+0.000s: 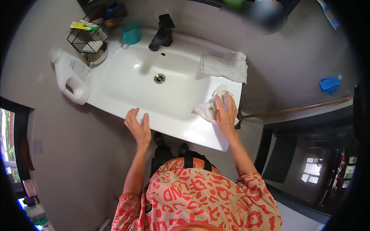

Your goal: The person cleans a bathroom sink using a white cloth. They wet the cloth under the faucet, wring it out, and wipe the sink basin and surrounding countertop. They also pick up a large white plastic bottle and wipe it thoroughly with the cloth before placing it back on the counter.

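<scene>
A white washbasin with a metal drain and a black tap lies before me. At the basin's front edge rests my left hand, its fingers and thumb apart and nothing in it. My right hand grips a crumpled white cloth and presses it on the right-hand rim; the palm hides part of the cloth. Farther back on that same side, a second, folded whitish cloth is draped over the corner of the basin.
Along the left rim stand a white jug with a handle, a wire basket with small items and a teal cup. A wooden stick slants out to the right. A blue item hangs on the right wall.
</scene>
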`<state>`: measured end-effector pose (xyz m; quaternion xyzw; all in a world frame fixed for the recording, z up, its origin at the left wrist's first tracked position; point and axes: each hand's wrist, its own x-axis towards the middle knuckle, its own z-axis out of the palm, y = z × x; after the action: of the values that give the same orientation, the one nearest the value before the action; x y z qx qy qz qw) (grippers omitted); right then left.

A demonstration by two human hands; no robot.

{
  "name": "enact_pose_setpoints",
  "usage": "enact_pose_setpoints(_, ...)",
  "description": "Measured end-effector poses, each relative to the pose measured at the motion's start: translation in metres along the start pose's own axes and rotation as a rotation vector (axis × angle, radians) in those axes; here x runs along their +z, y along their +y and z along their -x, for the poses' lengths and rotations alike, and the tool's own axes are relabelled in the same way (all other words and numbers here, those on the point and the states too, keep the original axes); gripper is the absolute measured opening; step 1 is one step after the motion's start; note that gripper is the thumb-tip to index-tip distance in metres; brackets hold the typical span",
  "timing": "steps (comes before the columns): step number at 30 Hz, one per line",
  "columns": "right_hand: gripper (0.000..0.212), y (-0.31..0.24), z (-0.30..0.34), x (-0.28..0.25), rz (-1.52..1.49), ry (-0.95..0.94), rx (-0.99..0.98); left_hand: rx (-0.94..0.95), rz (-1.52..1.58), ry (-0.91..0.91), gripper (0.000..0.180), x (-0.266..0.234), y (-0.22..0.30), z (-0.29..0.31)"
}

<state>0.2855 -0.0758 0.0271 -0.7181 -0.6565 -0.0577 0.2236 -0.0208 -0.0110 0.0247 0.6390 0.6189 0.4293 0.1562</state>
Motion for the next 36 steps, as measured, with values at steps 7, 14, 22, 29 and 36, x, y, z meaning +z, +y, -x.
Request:
enact_pose_setpoints(7,0.05,-0.035,0.017,0.001,0.015,-0.26,-0.104,0.12,-0.146,-0.198,0.032,0.021,0.01,-0.001)
enact_pose_setpoints(14,0.048,0.001,-0.039,0.024,0.111,-0.206,0.071,0.271,-0.4,-0.211,0.026,0.034,0.006,0.006)
enact_pose_setpoints(22,0.051,0.004,-0.023,0.014,0.079,-0.289,-0.016,0.285,-0.402,-0.192,0.027,0.037,0.002,0.006)
enact_pose_setpoints(29,0.052,-0.036,0.06,-0.035,-0.025,-0.512,-0.287,0.297,-0.402,-0.184,0.03,0.036,0.001,0.007)
enact_pose_setpoints(36,0.04,-0.041,0.031,-0.024,-0.029,-0.401,-0.362,0.319,-0.369,-0.145,0.031,0.034,0.004,0.006)
